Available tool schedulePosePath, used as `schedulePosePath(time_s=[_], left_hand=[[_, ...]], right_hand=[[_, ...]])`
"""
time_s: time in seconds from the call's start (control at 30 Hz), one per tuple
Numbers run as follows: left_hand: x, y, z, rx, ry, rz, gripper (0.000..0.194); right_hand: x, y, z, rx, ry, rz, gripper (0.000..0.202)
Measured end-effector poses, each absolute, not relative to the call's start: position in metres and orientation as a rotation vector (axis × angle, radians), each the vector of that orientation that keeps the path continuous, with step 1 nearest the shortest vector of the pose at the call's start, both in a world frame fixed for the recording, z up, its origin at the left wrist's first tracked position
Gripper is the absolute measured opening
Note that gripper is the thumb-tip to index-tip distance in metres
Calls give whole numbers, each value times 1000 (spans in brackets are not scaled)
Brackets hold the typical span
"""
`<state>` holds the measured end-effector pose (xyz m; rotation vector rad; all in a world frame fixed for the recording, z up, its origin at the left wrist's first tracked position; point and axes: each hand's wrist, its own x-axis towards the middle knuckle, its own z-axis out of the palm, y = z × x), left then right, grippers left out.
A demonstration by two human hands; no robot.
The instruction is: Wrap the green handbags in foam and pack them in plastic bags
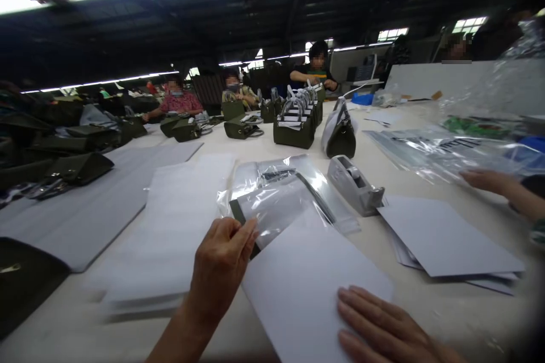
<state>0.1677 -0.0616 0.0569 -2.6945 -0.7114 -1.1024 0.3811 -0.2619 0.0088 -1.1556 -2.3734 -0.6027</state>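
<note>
My left hand pinches the near edge of a clear plastic bag, which has a dark green strip along its left edge. Flat under my right hand lies a white sheet, the fingers stretched out on it. The sheet's far end meets the bag's near edge; whether it sits inside or on top, I cannot tell. Beneath the bag are more clear plastic bags. A grey tape dispenser stands just beyond, to the right.
White foam sheets and grey boards lie left, near dark green handbags. More handbags stand ahead. White sheets are stacked right. A co-worker's hand touches printed plastic bags. Other people sit across the table.
</note>
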Motion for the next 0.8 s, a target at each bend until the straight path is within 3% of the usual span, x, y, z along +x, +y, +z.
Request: schedulePosePath(time_s=[0.37, 0.57, 0.7, 0.8], left_hand=[[180, -79, 28, -2715, -426, -1062, 23], [196, -52, 14, -2776, -550, -1034, 21], [198, -41, 20, -2924, -581, -918, 33], [197, -36, 27, -3063, -593, -825, 26]], right_hand=[[378, -131, -7, -1106, -2094, -521, 24], [399, -110, -8, -1125, -2142, -450, 23], [416, -111, 2, -1214, -2174, -238, 27], [426, -106, 15, -1201, -2237, -30, 25]])
